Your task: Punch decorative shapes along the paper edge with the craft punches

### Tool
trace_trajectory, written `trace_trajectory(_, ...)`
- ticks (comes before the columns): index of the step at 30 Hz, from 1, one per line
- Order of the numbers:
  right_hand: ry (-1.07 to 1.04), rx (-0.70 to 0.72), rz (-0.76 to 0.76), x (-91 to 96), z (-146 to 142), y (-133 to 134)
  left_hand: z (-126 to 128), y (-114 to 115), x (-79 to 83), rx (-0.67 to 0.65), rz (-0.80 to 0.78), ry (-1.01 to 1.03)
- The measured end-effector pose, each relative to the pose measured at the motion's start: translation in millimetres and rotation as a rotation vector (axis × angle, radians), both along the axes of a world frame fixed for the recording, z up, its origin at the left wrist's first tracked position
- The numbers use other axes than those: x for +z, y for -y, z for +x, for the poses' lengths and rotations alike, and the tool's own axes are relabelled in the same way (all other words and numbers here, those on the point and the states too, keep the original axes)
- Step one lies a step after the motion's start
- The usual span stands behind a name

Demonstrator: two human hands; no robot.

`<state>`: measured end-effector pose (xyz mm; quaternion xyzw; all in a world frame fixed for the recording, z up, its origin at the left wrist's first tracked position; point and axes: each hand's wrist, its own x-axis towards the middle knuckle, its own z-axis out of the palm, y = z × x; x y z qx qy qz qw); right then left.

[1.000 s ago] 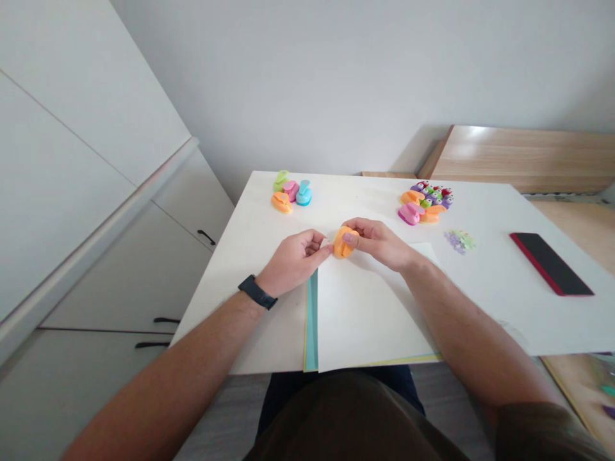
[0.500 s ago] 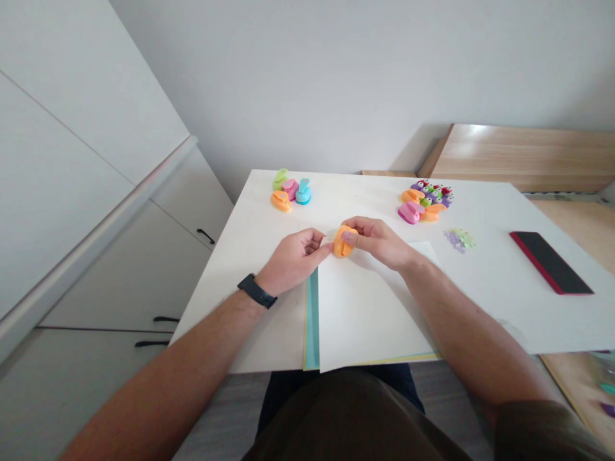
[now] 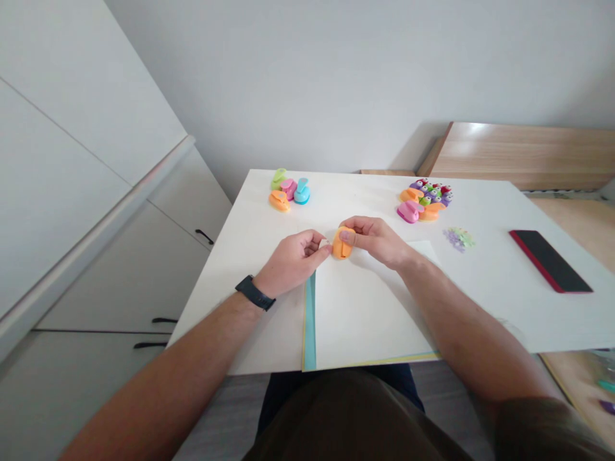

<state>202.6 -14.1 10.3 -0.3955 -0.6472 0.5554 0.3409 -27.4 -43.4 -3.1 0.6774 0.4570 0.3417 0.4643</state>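
My right hand [image 3: 375, 242] is shut on an orange craft punch [image 3: 342, 243], with the thumb on its top. My left hand [image 3: 293, 262] sits just left of the punch, its fingertips pinching a small white paper piece [image 3: 325, 242] at the punch's side. A black watch [image 3: 254, 292] circles my left wrist. Below both hands, a white paper sheet [image 3: 369, 307] lies over a teal sheet [image 3: 310, 323] and a yellow sheet [image 3: 389, 360]. Part of the punch is hidden by my fingers.
On the white table [image 3: 480, 307] stand several coloured craft punches [image 3: 288, 192] and a denser punch group [image 3: 425, 200]. Tiny paper cut-outs [image 3: 459, 239] and a red-edged phone [image 3: 550, 261] lie right. White cabinets [image 3: 120, 269] stand left.
The white sheet has shifted slightly left, covering a little more of the teal sheet. My hands still hold the punch and paper in nearly the same place.
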Motion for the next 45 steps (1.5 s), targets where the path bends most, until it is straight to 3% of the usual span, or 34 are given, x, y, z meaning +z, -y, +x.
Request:
trace_trajectory(8,0.081,-0.010,0.080,4.5,4.8,1.0,-1.2,-2.0,-2.3,0.021,0.009,-0.046)
trace_trajectory(19,-0.061,-0.137,0.053,8.2,14.3,-5.6,-0.3,-1.5,-0.4,0.008,-0.031,-0.006)
trace_trajectory(39,-0.066,-0.238,0.052,4.8,18.1,-11.4,-1.2,-2.7,-2.8,0.001,-0.019,-0.030)
trace_trajectory(45,-0.121,-0.300,-0.010,-1.6,23.2,-18.6,-1.5,-2.3,-1.5,0.005,-0.018,-0.035)
